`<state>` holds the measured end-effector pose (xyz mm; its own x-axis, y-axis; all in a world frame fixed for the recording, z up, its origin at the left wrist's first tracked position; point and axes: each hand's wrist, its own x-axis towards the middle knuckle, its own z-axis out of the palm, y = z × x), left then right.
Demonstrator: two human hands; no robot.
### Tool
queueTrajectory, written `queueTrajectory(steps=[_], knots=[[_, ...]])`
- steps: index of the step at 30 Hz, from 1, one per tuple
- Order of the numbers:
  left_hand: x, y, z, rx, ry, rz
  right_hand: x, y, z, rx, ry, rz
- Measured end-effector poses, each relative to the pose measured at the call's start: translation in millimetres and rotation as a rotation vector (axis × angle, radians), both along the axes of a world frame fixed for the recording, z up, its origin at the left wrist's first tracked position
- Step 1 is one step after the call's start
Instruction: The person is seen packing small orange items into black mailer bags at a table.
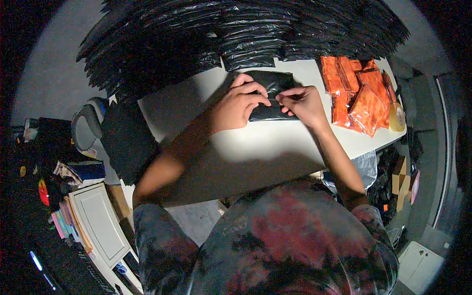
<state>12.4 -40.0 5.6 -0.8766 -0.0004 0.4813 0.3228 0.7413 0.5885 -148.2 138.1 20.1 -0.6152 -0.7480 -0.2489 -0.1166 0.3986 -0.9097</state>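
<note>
Nearest to us is our own chest in a dark red-and-grey tie-dye shirt (295,236), with both bare forearms reaching forward over a white table (275,142).

Our left hand (238,104) lies palm down on a flat black bag (270,93), fingers curled loosely over its near left part and pressing it to the table. Our right hand (304,104) sits just beside it, thumb and forefinger pinched together on the bag's near right edge, the other fingers folded in. The two hands almost meet at the fingertips. The bag lies flat on the table near its far middle, partly hidden under both hands.

To the right, well apart from the bag, is a heap of orange packets (356,93) in clear wrap, with a tape roll (397,117) at the table's right edge.

Beyond the bag, a big overlapping pile of black bags (236,34) spreads across the table's far side.
</note>
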Motion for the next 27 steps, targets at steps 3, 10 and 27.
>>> queueTrajectory(steps=[3,10,27], knots=[[0,2,4,-0.020,-0.018,0.030,-3,0,-2,0.014,0.188,0.032],[5,5,7,-0.024,-0.087,0.095,-17,19,7,-0.102,0.530,-0.071],[3,-12,3,-0.131,-0.114,0.230,39,22,5,0.023,1.076,0.593]])
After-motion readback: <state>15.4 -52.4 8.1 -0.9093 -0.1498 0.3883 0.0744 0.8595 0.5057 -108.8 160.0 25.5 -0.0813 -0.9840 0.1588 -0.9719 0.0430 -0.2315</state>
